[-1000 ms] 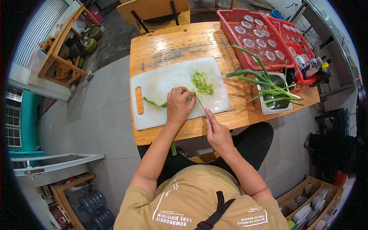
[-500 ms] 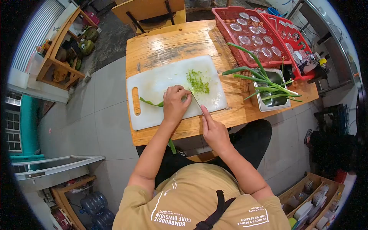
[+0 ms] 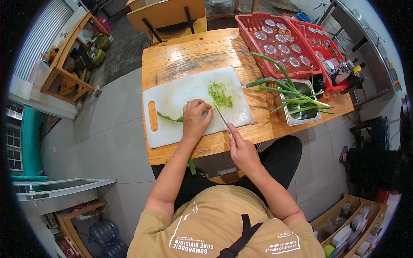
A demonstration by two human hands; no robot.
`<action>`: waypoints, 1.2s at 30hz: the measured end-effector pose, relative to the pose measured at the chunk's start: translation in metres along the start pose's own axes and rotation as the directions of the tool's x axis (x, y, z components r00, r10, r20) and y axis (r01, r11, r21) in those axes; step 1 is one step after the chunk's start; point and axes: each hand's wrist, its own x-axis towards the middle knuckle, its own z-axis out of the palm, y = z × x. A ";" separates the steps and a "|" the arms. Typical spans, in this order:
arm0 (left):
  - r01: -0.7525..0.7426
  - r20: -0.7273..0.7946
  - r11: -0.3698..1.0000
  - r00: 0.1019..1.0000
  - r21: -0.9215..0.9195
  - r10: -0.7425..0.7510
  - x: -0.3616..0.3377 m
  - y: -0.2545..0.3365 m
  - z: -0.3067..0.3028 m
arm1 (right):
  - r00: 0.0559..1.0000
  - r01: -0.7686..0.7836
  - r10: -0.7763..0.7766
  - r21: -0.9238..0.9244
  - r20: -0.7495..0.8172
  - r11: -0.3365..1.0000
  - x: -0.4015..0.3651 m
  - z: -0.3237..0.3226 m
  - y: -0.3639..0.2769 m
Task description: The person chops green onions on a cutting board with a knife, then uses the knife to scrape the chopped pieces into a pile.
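My left hand (image 3: 197, 119) is closed on a green onion (image 3: 169, 117) against the white cutting board (image 3: 172, 92). One green leaf sticks out to the left of the fingers, and another leaf (image 3: 192, 165) hangs below the table edge by my forearm. Most of the gripped part is hidden under the fingers. My right hand (image 3: 244, 150) grips a knife (image 3: 222, 115) by its handle, the blade pointing up and left, just right of my left fingertips. Beyond the blade lies a scatter of chopped green onion (image 3: 220, 94) on the board.
To the right, a metal container (image 3: 297, 119) has whole green onions (image 3: 301, 95) lying across it. Behind it, a red basket (image 3: 247, 32) holds several upturned glasses, with another red basket (image 3: 337, 56) beside it. A wooden chair (image 3: 167, 23) stands across the wooden table (image 3: 180, 53).
The knife and my right hand have shifted slightly right, widening the gap between blade and left fingertips. My left hand keeps its grip on the green onion. The whole view has moved slightly.
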 end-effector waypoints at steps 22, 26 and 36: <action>-0.019 -0.033 1.000 0.999 -0.005 0.018 -0.001 -0.002 0.003 | 0.999 0.040 -0.038 -0.194 0.011 0.980 -0.002 0.017 0.006; -0.029 -0.045 1.000 0.999 0.002 0.029 -0.001 0.001 0.002 | 0.999 0.040 -0.040 -0.207 0.006 0.978 0.018 0.027 0.011; -0.030 -0.067 1.000 0.997 -0.005 0.030 -0.003 0.001 0.002 | 0.999 -0.013 0.014 -0.034 0.036 0.999 -0.013 -0.002 0.005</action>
